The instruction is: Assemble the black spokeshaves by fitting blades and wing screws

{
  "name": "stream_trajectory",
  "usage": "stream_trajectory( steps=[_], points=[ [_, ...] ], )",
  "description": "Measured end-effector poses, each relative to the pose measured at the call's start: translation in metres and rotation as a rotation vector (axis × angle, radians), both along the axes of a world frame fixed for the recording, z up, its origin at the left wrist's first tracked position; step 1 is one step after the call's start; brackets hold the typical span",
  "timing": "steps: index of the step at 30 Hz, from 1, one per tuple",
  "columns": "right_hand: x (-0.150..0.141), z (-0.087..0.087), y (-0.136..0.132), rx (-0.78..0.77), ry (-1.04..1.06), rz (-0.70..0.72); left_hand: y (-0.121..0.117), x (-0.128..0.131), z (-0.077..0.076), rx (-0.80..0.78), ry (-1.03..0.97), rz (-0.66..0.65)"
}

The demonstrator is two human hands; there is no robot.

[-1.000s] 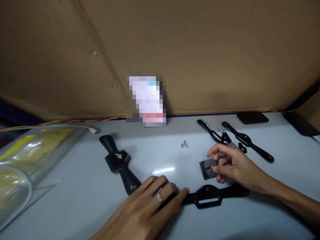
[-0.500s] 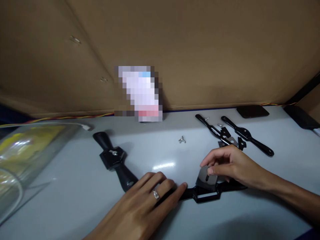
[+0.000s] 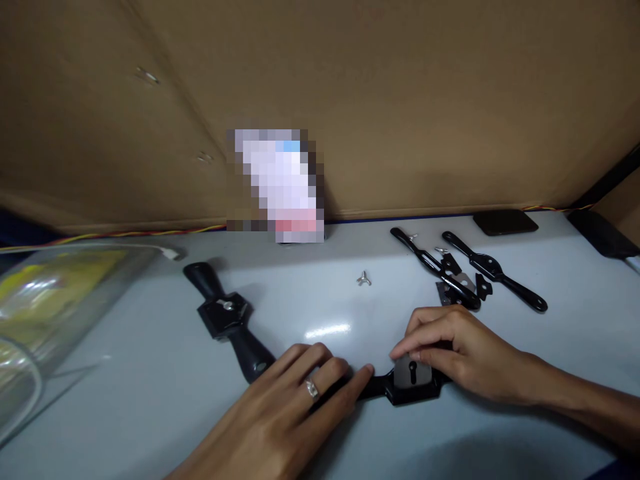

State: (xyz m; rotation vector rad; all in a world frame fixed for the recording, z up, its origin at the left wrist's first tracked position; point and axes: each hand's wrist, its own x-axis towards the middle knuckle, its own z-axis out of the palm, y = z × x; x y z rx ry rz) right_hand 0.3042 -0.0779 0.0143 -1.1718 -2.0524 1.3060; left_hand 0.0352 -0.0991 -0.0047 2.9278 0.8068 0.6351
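My left hand, with a ring on one finger, is closed around the left handle of a black spokeshave body lying on the table. Between the fingertips of my right hand is a flat grey spokeshave blade with a keyhole slot. The blade lies over the middle frame of the body and covers most of its opening. My right hand hides much of the right handle. Beyond the hands a silver wing screw rests alone. To the left lies an assembled black spokeshave with a screw at its centre.
At the back right are two slim black spokeshave bodies with several loose dark plates and small screws. A dark flat case lies behind them. A clear plastic bag and white cable are at left. Cardboard walls the back.
My right hand has lowered the blade from a tilted hold above the body to lying flat over its opening. My left hand keeps its place on the handle.
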Motion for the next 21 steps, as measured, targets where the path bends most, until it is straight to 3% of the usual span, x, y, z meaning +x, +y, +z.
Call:
stream_trajectory(
  steps=[8, 17, 21],
  points=[
    [-0.0063, 0.0021, -0.0009, 0.083, -0.023, -0.048, -0.0009, 0.0035, -0.0034, 0.017, -0.039, 0.019],
    [-0.0062, 0.0031, -0.0031, 0.042, -0.03, -0.084, 0.0052, -0.0007, -0.0015, 0.003, -0.015, -0.048],
    [0.0014, 0.0033, 0.0016, 0.219, -0.06, -0.151, 0.0013, 0.0024, -0.0024, 0.023, -0.021, -0.014]
  ],
)
